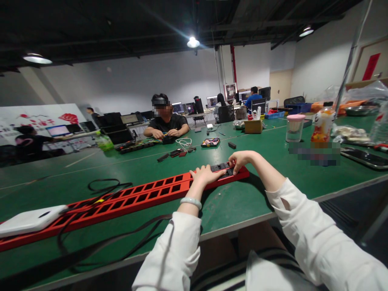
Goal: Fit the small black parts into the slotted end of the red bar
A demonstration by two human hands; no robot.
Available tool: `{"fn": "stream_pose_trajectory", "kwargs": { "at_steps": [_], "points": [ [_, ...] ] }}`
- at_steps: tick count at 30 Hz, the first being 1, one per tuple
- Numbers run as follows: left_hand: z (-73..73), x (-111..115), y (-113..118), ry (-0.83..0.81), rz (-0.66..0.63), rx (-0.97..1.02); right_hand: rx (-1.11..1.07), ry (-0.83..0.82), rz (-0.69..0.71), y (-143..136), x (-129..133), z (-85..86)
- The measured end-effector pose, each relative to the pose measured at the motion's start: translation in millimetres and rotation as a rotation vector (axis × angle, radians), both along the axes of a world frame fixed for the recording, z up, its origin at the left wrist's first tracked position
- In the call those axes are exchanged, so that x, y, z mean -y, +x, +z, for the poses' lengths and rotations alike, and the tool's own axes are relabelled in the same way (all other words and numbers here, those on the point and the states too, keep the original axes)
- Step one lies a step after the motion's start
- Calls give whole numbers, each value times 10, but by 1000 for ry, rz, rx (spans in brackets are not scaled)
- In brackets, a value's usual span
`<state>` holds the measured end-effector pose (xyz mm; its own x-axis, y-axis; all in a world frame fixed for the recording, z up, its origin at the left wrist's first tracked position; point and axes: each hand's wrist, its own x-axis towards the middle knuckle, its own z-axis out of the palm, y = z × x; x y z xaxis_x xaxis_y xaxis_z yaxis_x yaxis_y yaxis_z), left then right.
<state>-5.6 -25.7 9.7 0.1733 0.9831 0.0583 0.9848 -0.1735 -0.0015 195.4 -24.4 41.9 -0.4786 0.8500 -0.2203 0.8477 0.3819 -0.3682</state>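
A long red frame [151, 193] with two rows of rectangular openings lies across the green table. Black rectangular inserts [218, 167] fill openings near its right end. My left hand [206, 176] rests across the frame just left of them, fingers spread and thumb stretched toward the right. At the right end, my right hand [240, 160] is bent over, its fingertips pinched down at a black insert [229, 172]. The fingers partly hide that insert, so how deep it sits cannot be seen.
A white box-like device [33, 220] with a black cable [106, 186] lies over the frame's left end. Across the table, a person [166, 117] handles wires. Small dark parts [178, 152], a lidded cup [294, 128], a drink bottle [323, 125] and a phone [365, 157] stand or lie around.
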Motion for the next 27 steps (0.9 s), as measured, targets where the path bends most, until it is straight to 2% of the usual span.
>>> {"fn": "stream_pose_trajectory", "kwargs": {
  "at_steps": [27],
  "points": [
    [12,21,6,-2,-2,7,-25,14,19,22,-21,-23]
  ]
}}
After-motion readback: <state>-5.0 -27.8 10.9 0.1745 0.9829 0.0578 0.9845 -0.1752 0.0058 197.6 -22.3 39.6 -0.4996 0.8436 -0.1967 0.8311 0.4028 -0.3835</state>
